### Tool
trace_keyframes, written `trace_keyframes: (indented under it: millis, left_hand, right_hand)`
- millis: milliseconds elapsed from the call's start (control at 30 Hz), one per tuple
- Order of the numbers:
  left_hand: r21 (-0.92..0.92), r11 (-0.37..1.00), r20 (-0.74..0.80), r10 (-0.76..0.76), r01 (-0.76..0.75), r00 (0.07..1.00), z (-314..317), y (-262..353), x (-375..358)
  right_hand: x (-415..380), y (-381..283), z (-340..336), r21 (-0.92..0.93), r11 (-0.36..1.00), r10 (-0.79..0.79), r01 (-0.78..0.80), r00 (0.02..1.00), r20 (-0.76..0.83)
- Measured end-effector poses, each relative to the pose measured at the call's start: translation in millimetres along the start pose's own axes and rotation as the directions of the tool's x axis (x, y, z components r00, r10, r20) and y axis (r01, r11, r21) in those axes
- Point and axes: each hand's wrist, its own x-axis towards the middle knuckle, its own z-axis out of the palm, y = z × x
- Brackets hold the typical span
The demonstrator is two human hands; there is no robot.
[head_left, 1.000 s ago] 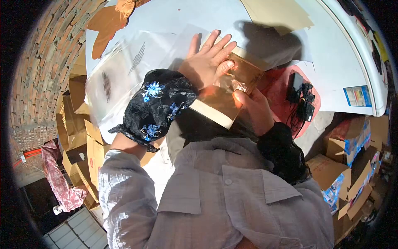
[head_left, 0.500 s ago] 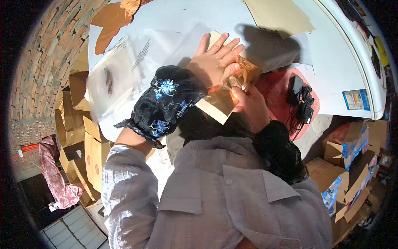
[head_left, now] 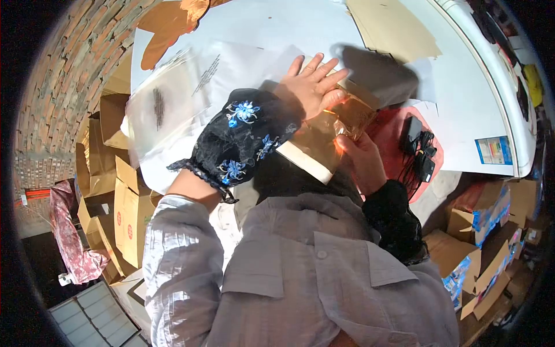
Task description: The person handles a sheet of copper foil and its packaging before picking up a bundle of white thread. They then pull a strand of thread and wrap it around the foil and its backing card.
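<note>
My left hand [head_left: 309,87] lies with fingers stretched and spread over the upper left part of a flat cream board. Its sleeve is covered by a black cuff [head_left: 237,136] with blue flowers. Shiny, see-through orange film [head_left: 357,113] lies over the board and stands up crumpled along its right side. My right hand [head_left: 365,162], thumb and fingers closed, pinches this film by the board's right edge. The board's pale near edge [head_left: 305,162] shows toward my body. Part of the board is hidden under my left hand.
Clear printed plastic bags [head_left: 167,98] lie at the left of the white table [head_left: 462,87]. Orange-brown sheets [head_left: 167,34] and cream sheets [head_left: 393,32] lie at the back. On the right is a red stool [head_left: 392,130] with black adapters and cables [head_left: 421,147]. Cardboard boxes [head_left: 130,214] flank me.
Both hands and the board sit slightly further right in view, and the view itself has shifted a little. My right hand keeps its pinch on the film; my left fingers stay spread.
</note>
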Motion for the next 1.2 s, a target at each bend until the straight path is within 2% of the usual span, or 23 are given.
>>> trace_keyframes:
  millis: [67,133,167,233,333,433,533,633,733,800,833,900,967,1033,1100,1167,1200]
  left_hand:
    - [0.007,1.000,0.001,-0.009,0.009,1.000,0,6,1]
    - [0.120,0.992,-0.060,0.050,-0.042,0.997,4,10,-1]
    - [0.178,0.982,-0.087,0.081,-0.065,0.993,6,12,-3]
    - [0.117,0.992,-0.077,0.056,-0.047,0.995,4,19,-4]
    - [0.110,0.994,-0.086,0.038,-0.029,0.996,-1,23,-6]
    - [0.082,0.996,-0.081,0.036,-0.029,0.996,0,18,-2]
    - [0.051,0.998,-0.130,0.043,-0.036,0.991,5,20,0]
    - [0.043,0.999,-0.152,0.035,-0.029,0.988,9,24,-3]
    - [0.048,0.999,-0.138,0.021,-0.014,0.990,5,22,-2]
    - [0.021,1.000,-0.108,-0.019,0.022,0.994,1,22,2]
    - [0.092,0.995,-0.083,0.034,-0.026,0.996,0,20,3]
    - [0.222,0.967,-0.028,0.130,-0.121,0.991,1,17,8]
    - [0.114,0.989,-0.112,0.102,-0.090,0.988,10,20,5]
    - [0.060,0.996,-0.156,0.071,-0.062,0.985,12,24,4]
    - [0.057,0.998,-0.165,0.036,-0.027,0.986,13,28,3]
    - [-0.101,0.995,-0.103,-0.018,0.007,0.995,14,11,10]
    - [-0.182,0.983,-0.067,-0.041,0.029,0.997,15,3,11]
  right_hand:
    - [3,-1,1,-0.074,0.997,-0.030,0.031,0.999,0.012]
    - [8,-10,0,-0.205,0.978,-0.014,0.024,0.999,0.048]
    - [10,-12,4,-0.141,0.989,0.052,-0.048,0.998,0.023]
    - [14,-14,17,-0.007,0.983,0.182,-0.182,0.983,-0.009]
    - [17,-8,13,-0.207,0.973,0.091,-0.100,0.994,-0.054]
    - [11,-9,9,0.019,0.985,0.171,-0.171,0.985,0.003]
    - [10,-20,8,-0.118,0.972,0.200,-0.202,0.979,-0.029]
    - [16,-15,20,0.022,0.987,0.158,-0.158,0.987,0.016]
    - [9,-27,31,-0.332,0.941,0.061,-0.069,0.998,-0.035]
    - [15,-17,25,-0.198,0.975,0.092,-0.095,0.995,-0.024]
    - [16,-12,21,-0.130,0.985,0.111,-0.112,0.994,-0.020]
    - [11,-9,16,-0.335,0.941,-0.018,0.035,0.998,0.055]
    - [11,-11,16,-0.326,0.945,0.020,0.002,0.998,0.065]
    - [18,-13,20,-0.096,0.972,0.219,-0.215,0.976,0.025]
    - [16,-10,18,-0.374,0.928,0.036,-0.001,0.995,0.088]
    - [17,-11,20,-0.352,0.933,-0.038,0.072,0.994,0.103]
    - [15,-14,25,-0.196,0.980,-0.011,0.023,0.998,0.063]
